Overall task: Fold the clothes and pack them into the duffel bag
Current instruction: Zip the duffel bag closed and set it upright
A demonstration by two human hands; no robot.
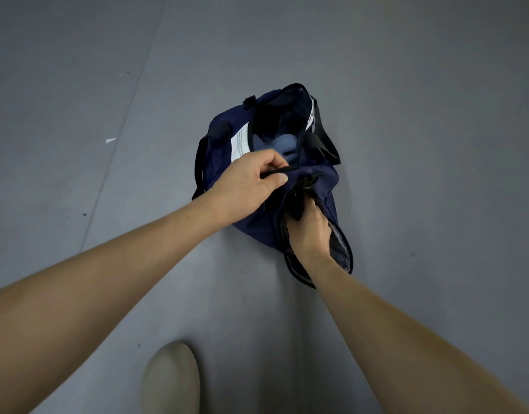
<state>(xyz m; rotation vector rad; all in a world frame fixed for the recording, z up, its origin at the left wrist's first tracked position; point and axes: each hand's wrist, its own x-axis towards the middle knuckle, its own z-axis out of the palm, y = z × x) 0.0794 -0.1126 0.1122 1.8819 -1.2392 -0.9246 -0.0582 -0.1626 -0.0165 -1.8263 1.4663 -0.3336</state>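
Pinching a black zipper pull (pixel 279 172), the left hand (pixel 248 186) works at the navy duffel bag (pixel 221 150) on the grey floor (pixel 421 144). Just below it, the right hand (pixel 309 231) clutches the bag's near end, with blue clothes (pixel 282 144) inside just beyond both hands.

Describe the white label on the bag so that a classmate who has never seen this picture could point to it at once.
Start at the navy duffel bag lying on the grey floor. Look at its open top, just above the left hand that pinches a black pull. The white label is a printed rectangle on the left inner edge of the opening, the only white patch beside the blue clothing inside.
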